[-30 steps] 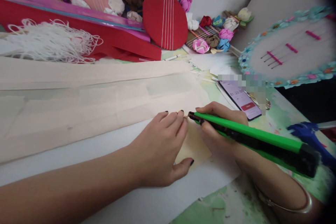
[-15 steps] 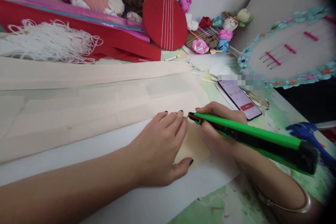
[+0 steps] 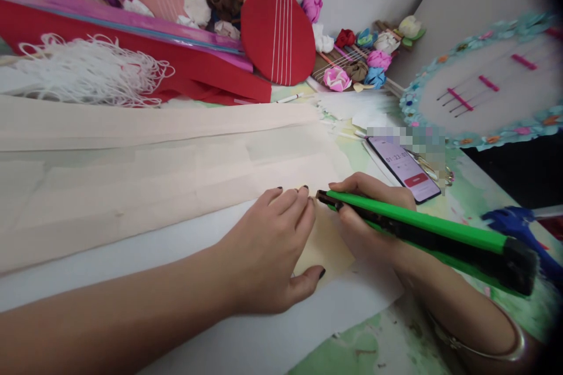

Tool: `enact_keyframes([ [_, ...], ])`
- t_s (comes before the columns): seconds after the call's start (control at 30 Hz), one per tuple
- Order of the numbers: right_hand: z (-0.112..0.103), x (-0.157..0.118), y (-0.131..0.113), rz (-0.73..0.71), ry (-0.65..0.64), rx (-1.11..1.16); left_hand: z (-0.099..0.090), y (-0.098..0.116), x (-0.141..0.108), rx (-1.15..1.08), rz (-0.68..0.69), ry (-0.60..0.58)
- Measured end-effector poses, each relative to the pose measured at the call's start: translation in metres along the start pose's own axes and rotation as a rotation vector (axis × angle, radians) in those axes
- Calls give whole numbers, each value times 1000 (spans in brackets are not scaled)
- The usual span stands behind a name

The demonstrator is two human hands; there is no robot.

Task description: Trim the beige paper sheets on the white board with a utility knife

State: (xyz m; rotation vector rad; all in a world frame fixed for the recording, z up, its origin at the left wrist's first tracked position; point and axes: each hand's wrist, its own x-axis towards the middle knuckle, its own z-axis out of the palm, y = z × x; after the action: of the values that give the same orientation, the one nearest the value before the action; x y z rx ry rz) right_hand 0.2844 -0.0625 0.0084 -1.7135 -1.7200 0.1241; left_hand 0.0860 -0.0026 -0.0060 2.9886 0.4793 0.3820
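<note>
A green and black cutter (image 3: 422, 228) slants from my fingers toward the lower right, its dark tip near my left fingertips. My right hand (image 3: 369, 205) is closed round the cutter's front part. Flat on a pale yellow piece (image 3: 334, 249) lies my left hand (image 3: 281, 246), thumb spread away from the other fingers. Under that piece is a white sheet (image 3: 176, 246). A long cream sheet (image 3: 162, 176) stretches to the left, its edge close to my left fingertips. The cutter's blade is too small to make out.
A phone (image 3: 407, 170) lies beyond my right hand. Blue-handled tool (image 3: 519, 225) is at the right edge. White cord (image 3: 97, 70), a red lute-shaped craft (image 3: 278, 35) and paper flowers (image 3: 336, 78) stand at the back. A flower-rimmed oval (image 3: 479, 88) is at the right.
</note>
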Motion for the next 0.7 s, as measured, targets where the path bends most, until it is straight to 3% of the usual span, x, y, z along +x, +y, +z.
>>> enact_keyframes([
  [0.7,-6,2,-5,25,-61,8,0,0,0,-25,-7,-7],
])
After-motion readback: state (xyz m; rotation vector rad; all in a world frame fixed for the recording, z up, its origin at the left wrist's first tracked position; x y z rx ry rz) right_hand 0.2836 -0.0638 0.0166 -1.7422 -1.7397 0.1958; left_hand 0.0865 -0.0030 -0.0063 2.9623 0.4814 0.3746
